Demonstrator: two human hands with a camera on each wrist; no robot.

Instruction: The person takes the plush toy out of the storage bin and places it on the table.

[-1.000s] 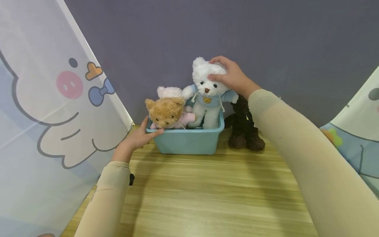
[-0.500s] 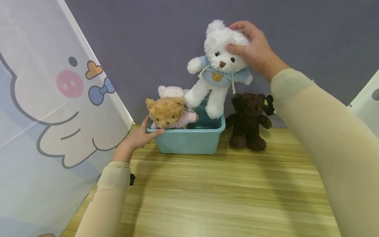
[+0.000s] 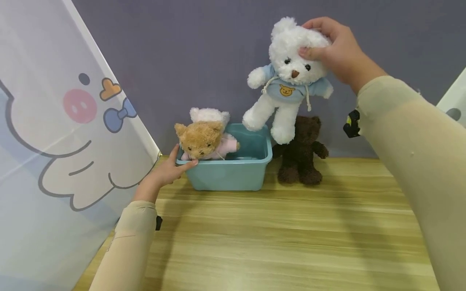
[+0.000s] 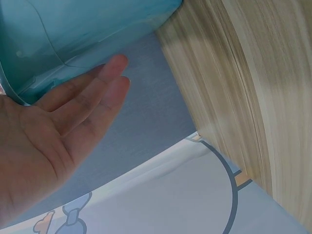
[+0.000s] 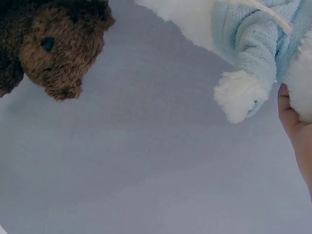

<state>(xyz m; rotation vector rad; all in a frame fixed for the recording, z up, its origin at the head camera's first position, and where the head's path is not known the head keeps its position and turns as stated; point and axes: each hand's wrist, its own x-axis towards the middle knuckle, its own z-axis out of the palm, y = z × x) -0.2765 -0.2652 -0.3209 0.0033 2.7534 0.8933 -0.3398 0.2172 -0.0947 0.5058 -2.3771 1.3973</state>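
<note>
A wood-grain surface (image 3: 284, 234) is running back to a plain grey backdrop (image 3: 182, 48), with a cloth panel (image 3: 32, 234) bearing a cartoon animal print flanking it at left. Near the backdrop, a light-blue bin (image 3: 227, 178) is standing upright, a dark brown bear (image 3: 303, 161) sitting just right of it. A person's right hand (image 3: 342, 52) is gripping a white bear (image 3: 287, 76) in a blue hoodie by the head, thumb across its brow; the toy is hanging clear of the bin, one foot partly blocking the brown bear's head. The left hand (image 3: 165, 173) is resting at the bin's left corner, thumb on the rim, other fingers lying straight along the outside. A tan bear (image 3: 200, 139) in pink is leaning inside the bin, hiding most of a white plush (image 3: 210, 115) behind it. Four plush toys are showing, alongside one bin.
</note>
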